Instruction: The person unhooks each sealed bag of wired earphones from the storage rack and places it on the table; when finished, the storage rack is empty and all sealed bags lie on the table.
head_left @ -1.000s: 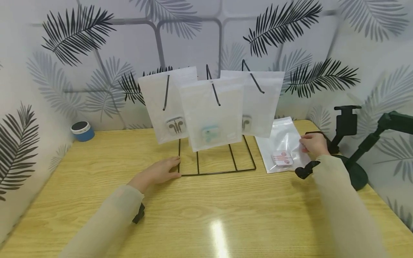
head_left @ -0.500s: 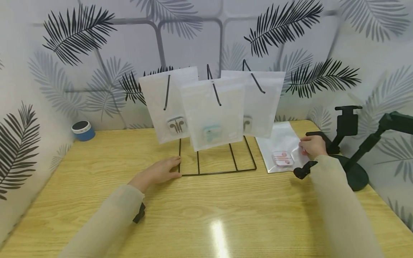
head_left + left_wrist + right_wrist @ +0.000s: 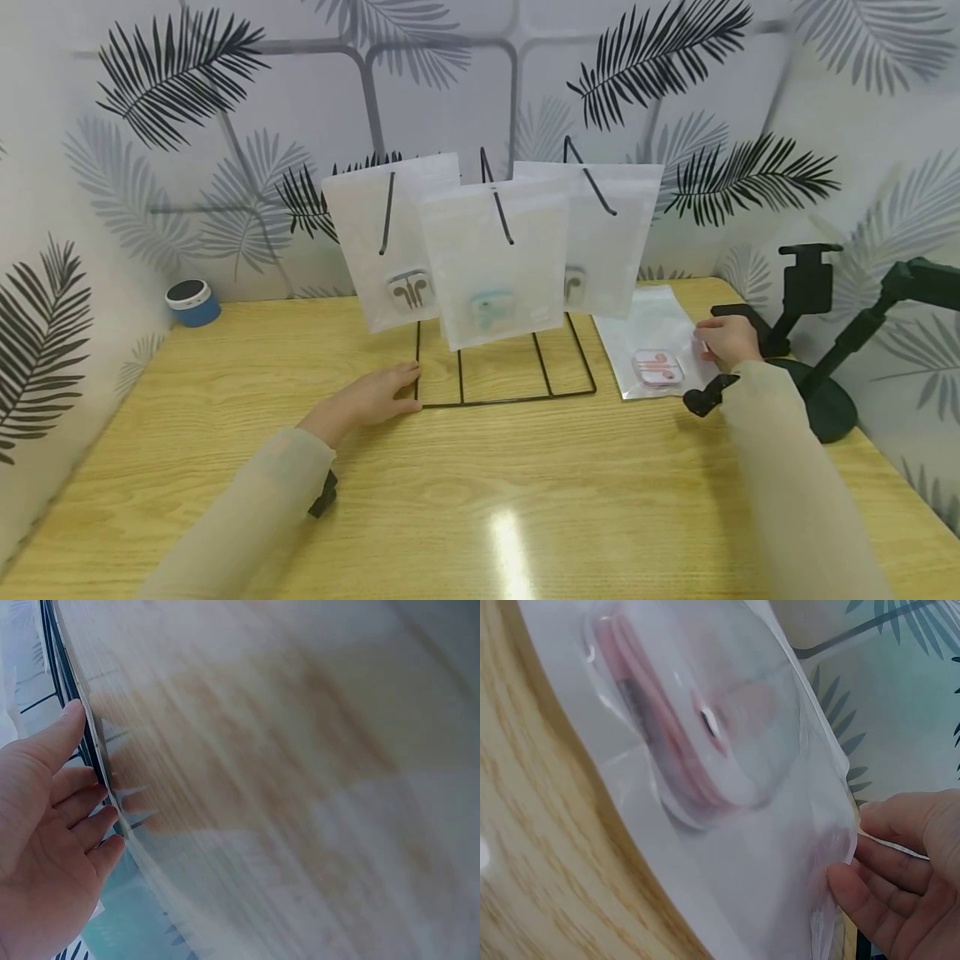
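Note:
On the right of the table lies a white zip bag (image 3: pixel 660 325) with a clear face. Inside it is a small case of pink earphones (image 3: pixel 657 367). My right hand (image 3: pixel 727 337) holds the bag's right edge between thumb and fingers, as the right wrist view also shows (image 3: pixel 907 874). My left hand (image 3: pixel 365 402) rests at the front left corner of a black wire rack (image 3: pixel 510 402), its fingers loosely extended along the base wire. Three similar bags hang from the rack's hooks: a left one (image 3: pixel 382 250), a front middle one (image 3: pixel 495 267) and a right one (image 3: pixel 611 242).
A small blue and white round speaker-like object (image 3: pixel 192 303) stands at the back left. Close beside my right hand is a black stand (image 3: pixel 806 292) with a dark green arm and round base (image 3: pixel 825 408). A leaf-patterned backdrop (image 3: pixel 442 92) closes the back.
The far end of the bag on the table has lost its bright glare and lies a little lower and flatter. Both hands have stayed almost where they were.

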Demonstrator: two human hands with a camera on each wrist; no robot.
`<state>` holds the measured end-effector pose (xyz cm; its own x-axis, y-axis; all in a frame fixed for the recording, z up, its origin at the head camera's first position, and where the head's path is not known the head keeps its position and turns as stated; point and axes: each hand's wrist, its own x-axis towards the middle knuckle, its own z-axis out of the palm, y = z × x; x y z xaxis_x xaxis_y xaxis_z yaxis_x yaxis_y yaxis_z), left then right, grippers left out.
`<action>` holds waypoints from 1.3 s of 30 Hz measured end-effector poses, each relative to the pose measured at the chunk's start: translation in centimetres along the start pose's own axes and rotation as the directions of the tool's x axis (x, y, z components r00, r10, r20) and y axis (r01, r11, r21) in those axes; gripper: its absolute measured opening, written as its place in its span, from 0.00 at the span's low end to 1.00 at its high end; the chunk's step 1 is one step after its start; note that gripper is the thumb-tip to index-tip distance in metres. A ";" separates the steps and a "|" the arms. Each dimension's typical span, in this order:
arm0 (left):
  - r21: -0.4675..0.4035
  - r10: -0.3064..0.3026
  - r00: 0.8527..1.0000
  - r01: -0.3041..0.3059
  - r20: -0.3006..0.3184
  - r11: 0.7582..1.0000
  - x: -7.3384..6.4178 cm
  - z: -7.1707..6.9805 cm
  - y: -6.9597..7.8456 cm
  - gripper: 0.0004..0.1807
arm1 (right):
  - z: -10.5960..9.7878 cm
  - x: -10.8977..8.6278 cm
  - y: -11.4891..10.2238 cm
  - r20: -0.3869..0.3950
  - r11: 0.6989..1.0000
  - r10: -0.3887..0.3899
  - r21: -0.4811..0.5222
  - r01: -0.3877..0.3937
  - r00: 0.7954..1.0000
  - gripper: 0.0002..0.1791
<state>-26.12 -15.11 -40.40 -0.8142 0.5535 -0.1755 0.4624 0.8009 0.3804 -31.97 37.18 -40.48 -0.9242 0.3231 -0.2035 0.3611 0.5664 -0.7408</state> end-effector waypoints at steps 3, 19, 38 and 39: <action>0.000 0.001 1.000 -0.001 0.001 1.000 0.0 0.0 0.0 0.36 | 0.0 0.0 0.0 0.003 1.000 -0.002 -0.004 0.002 1.000 0.22; 0.000 0.017 1.000 -0.017 -0.001 1.000 0.0 0.0 0.2 0.36 | -1.1 -0.9 -0.4 -0.002 0.999 -0.051 0.004 0.051 0.999 0.23; 0.001 0.022 1.000 -0.022 -0.013 1.000 0.0 0.1 0.1 0.36 | -4.3 -2.9 -8.1 -0.148 0.889 -0.422 0.125 0.440 0.895 0.33; 0.001 0.021 1.000 -0.021 -0.014 1.000 0.0 0.1 0.1 0.36 | -4.2 -3.9 -9.0 -0.156 0.874 -0.444 0.140 0.465 0.882 0.33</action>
<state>-26.03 -15.06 -40.46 -0.8087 0.5674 -0.1550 0.4800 0.7890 0.3835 -31.07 33.99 -30.29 -0.9563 0.1523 0.2495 -0.1313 0.5388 -0.8322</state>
